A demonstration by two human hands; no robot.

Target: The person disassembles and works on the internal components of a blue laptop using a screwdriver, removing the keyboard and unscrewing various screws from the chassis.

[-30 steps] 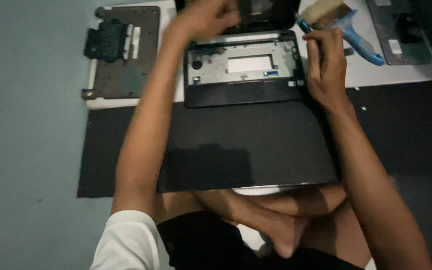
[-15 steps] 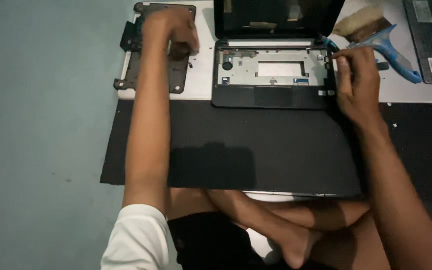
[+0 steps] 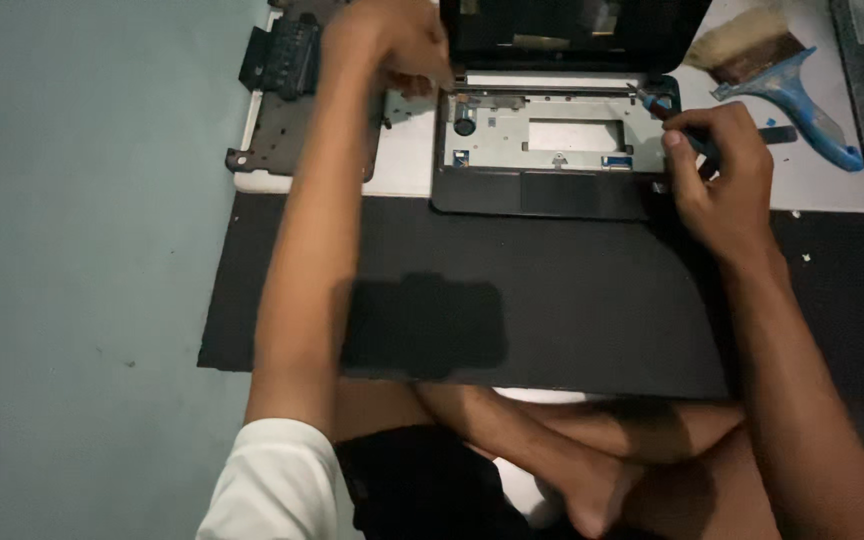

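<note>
While pinching a slim blue-handled screwdriver (image 3: 674, 118), the right hand (image 3: 722, 180) sits at the right rear corner of the small black laptop base w/ keyboard removed (image 3: 552, 150); tool tip points up-left onto the silver deck. Left hand (image 3: 392, 40), blurred, fingers curled near the hinge's left end; grip unclear. Dark cover panel (image 3: 302, 120) lies further left.

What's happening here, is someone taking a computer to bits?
A person sits cross-legged on the floor with a small laptop in front of them, its keyboard removed so the grey inner frame shows. The right hand holds a blue-handled screwdriver with its tip at the laptop's upper right corner. The left hand reaches over the laptop's upper left corner, beside a removed dark panel. A brush and a blue plastic tool lie to the right, and a black mat lies in front.
</note>
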